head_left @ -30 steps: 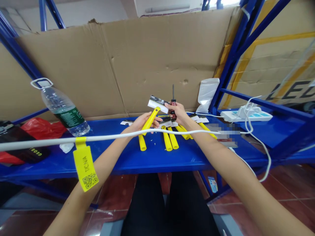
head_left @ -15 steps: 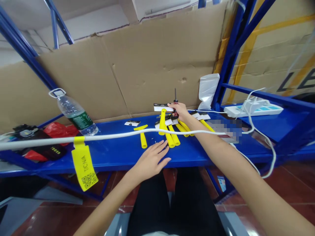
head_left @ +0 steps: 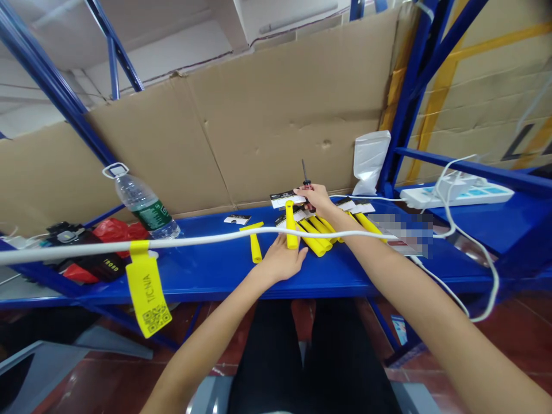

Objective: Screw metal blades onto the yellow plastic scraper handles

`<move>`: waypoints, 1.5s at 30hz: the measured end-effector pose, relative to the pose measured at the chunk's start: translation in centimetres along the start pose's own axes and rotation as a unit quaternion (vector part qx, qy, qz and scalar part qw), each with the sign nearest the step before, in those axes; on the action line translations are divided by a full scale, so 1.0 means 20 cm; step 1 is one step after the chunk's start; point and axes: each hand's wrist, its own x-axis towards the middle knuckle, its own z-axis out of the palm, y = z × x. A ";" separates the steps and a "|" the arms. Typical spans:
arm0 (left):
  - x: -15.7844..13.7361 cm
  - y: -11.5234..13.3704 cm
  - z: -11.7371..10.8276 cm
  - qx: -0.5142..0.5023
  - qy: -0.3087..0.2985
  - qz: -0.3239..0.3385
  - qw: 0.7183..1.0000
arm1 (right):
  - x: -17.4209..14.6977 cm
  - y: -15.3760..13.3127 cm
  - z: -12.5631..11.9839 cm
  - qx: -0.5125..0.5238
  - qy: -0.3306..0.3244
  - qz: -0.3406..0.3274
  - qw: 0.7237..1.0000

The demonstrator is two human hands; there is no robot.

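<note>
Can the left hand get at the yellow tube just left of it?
Likely yes: the left hand is close beside the yellow tube, and nothing on the blue shelf shows between them. The white cable crosses the view near the tube's far end.
</note>
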 end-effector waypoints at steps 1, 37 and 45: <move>0.02 -0.02 0.01 -0.003 0.006 -0.010 1.000 | 0.00 0.00 0.00 -0.004 -0.002 -0.003 1.000; -0.17 -0.27 0.05 0.096 0.060 -0.157 0.981 | -0.15 0.03 0.09 -0.581 -0.077 -0.164 0.794; -0.22 -0.34 -0.05 0.061 0.095 -0.127 0.985 | 0.01 -0.07 -0.06 -0.609 -0.045 -0.170 0.773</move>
